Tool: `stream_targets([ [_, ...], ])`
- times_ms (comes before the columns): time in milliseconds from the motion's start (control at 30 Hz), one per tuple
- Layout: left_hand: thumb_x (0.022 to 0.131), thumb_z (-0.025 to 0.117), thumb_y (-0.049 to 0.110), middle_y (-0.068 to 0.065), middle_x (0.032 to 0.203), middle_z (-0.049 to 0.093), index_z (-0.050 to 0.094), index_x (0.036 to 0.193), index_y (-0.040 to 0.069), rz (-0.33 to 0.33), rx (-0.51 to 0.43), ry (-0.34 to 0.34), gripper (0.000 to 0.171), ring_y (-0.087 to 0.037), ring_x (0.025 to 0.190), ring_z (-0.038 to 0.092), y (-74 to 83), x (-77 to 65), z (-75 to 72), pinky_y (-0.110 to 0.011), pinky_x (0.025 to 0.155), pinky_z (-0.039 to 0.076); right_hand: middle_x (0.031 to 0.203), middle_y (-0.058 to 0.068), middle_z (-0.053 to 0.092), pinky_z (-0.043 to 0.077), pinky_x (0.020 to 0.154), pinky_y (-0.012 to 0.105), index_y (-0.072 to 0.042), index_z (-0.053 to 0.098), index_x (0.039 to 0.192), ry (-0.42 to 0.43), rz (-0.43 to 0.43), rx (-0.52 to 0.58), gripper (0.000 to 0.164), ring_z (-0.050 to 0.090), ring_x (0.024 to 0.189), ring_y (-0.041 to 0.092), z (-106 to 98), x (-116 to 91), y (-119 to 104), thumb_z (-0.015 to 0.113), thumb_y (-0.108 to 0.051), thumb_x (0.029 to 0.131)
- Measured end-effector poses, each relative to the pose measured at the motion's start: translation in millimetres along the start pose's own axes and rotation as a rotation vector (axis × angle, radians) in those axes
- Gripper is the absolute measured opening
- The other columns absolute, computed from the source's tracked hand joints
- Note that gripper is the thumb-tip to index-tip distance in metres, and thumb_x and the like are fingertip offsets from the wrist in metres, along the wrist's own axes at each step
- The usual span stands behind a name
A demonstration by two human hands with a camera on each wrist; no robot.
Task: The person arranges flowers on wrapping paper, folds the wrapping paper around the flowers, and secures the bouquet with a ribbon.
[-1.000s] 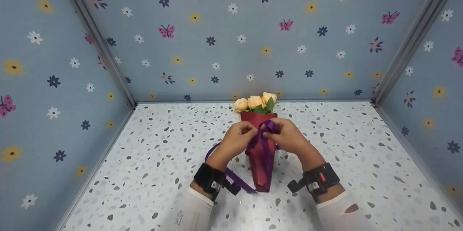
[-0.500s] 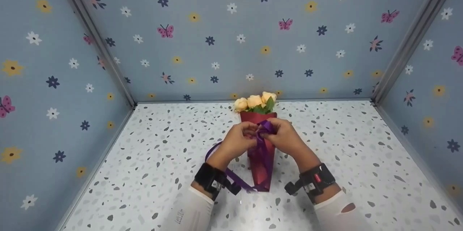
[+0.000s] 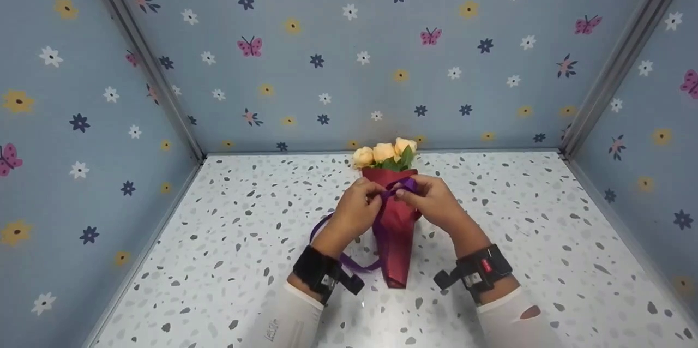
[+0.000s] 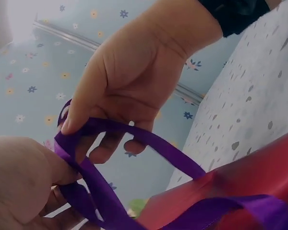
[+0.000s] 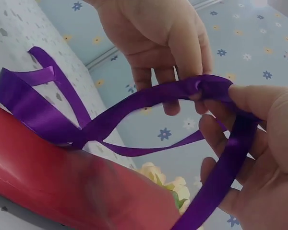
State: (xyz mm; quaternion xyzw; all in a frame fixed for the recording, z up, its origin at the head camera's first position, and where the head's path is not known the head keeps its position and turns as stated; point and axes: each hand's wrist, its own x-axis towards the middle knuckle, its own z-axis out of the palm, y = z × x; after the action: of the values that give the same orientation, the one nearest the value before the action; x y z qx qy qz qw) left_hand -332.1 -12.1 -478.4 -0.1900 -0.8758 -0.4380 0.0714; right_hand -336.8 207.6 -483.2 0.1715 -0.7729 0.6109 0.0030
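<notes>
A bouquet of several pale yellow roses (image 3: 384, 153) in a red paper wrap (image 3: 401, 233) lies at the table's middle. Purple ribbon (image 3: 407, 184) loops above the wrap. My left hand (image 3: 357, 209) pinches the ribbon between thumb and fingers, left of the loop. On the other side, my right hand (image 3: 436, 203) pinches it too. Seen from the right wrist, the ribbon (image 5: 149, 96) runs between both hands, the thumb of the right hand (image 5: 259, 158) pressing on it. In the left wrist view, the right hand (image 4: 129, 81) reaches in from above.
A loose tail of ribbon curves on the speckled table (image 3: 240, 261) beside the left forearm. Blue flower-print panels (image 3: 349, 53) stand at the back and both sides. Black camera straps (image 3: 482, 274) sit on both wrists.
The ribbon ends that hung down the wrap's front have shifted left and up, baring more red paper. The ribbon loop now lies more sideways between the hands. The bouquet stays in place.
</notes>
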Motion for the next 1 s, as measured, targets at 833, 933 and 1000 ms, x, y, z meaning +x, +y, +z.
stream_targets([
  [833, 0.090, 0.070, 0.041, 0.004, 0.103, 0.070, 0.080, 0.105, 0.026, -0.038, 0.215, 0.056, 0.023, -0.022, 0.094, 0.068, -11.6, -3.3, -63.5, -0.041, 0.083, 0.054, 0.084, 0.006, 0.071, 0.044, 0.058, 0.024, -0.007, 0.060, 0.081, 0.272, 0.070, 0.809, 0.035, 0.056, 0.065, 0.012, -67, -9, 0, 0.046, -0.016, 0.112],
  [933, 0.096, 0.070, 0.047, 0.002, 0.103, 0.071, 0.081, 0.101, 0.024, -0.070, 0.246, 0.059, 0.026, -0.020, 0.095, 0.068, -11.5, -3.4, -67.5, -0.042, 0.085, 0.055, 0.081, 0.005, 0.068, 0.047, 0.059, 0.024, -0.007, 0.060, 0.081, 0.302, 0.024, 0.843, 0.035, 0.056, 0.067, 0.012, -80, -14, 3, 0.049, -0.019, 0.112],
  [1000, 0.098, 0.072, 0.046, 0.002, 0.100, 0.070, 0.081, 0.099, 0.023, -0.088, 0.284, 0.069, 0.025, -0.018, 0.092, 0.067, -11.3, -3.9, -69.4, -0.041, 0.083, 0.056, 0.078, 0.004, 0.065, 0.047, 0.059, 0.023, -0.008, 0.058, 0.081, 0.330, 0.012, 0.848, 0.035, 0.055, 0.067, 0.012, -88, -16, 5, 0.050, -0.022, 0.112],
])
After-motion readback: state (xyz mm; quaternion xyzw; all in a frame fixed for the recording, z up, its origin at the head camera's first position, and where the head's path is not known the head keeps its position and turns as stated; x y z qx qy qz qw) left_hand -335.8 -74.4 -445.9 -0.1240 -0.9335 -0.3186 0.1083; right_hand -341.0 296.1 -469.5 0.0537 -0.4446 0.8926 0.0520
